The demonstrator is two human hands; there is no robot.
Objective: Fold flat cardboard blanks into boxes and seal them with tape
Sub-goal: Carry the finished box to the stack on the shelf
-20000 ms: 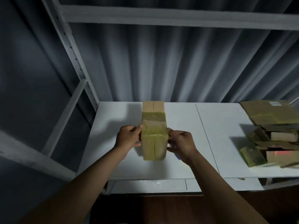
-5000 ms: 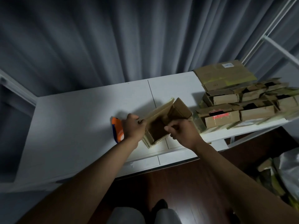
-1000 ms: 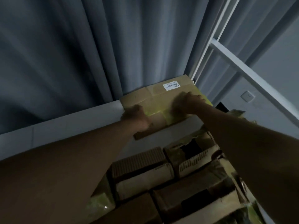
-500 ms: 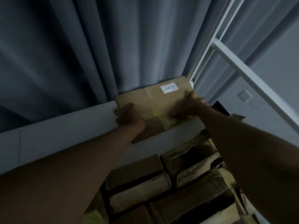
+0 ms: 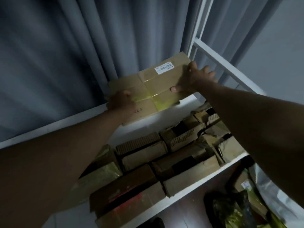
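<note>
At the far right corner of the white table (image 5: pixel 144 127), close to the grey curtain (image 5: pixel 82 46), lies a flat cardboard blank (image 5: pixel 153 89). It is brown and creased into panels, with yellowish tape shining across its middle. A white barcode label (image 5: pixel 164 67) sits near its far edge; the print is too small to read. A dark mark shows by its near left corner, unreadable. The left hand (image 5: pixel 120 102) grips the blank's left edge. The right hand (image 5: pixel 193 79) holds the right edge, thumb on top, fingers spread. Nearer than the blank, folded boxes (image 5: pixel 164 155) crowd the table.
</note>
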